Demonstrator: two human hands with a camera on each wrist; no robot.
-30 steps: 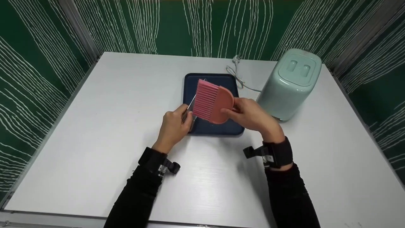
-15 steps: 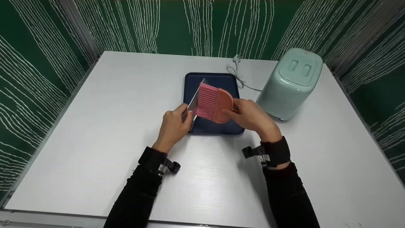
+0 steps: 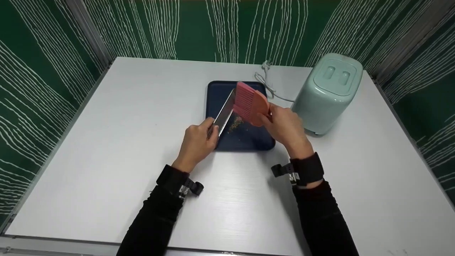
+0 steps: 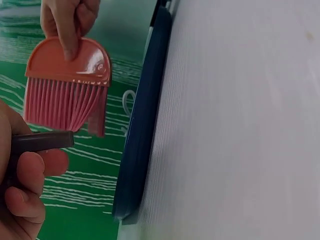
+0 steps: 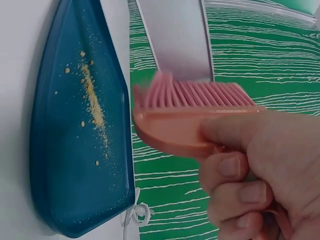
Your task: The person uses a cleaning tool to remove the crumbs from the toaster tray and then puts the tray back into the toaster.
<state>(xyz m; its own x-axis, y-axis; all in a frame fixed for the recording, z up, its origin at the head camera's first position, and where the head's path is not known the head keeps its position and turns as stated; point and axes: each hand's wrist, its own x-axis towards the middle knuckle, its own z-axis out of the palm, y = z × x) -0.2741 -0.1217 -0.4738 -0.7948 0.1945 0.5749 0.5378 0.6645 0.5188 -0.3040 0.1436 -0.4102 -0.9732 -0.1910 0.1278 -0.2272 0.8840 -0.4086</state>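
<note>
My left hand (image 3: pixel 199 140) grips the dark end of a narrow metal crumb tray (image 3: pixel 225 112), which is tilted above a navy tray (image 3: pixel 256 140). In the right wrist view its metal surface (image 5: pixel 177 37) has raised side rims. My right hand (image 3: pixel 287 126) pinches an orange brush (image 3: pixel 250 103) by its rounded back. The pink bristles (image 5: pixel 200 95) are at the crumb tray's far part, some bent and blurred. Yellowish crumbs (image 5: pixel 92 100) lie in a streak on the navy tray, with finer bits scattered around.
A mint-green toaster (image 3: pixel 325 96) stands to the right of the navy tray, close to my right hand. Its white cord (image 3: pixel 265 81) lies looped behind. Green walls with white streaks (image 3: pixel 199 32) border the white table (image 3: pixel 142 106).
The brush has moved up and right, toward the crumb tray's far end, and turned slightly. The crumb streak on the navy tray has come into view. My left hand has barely moved.
</note>
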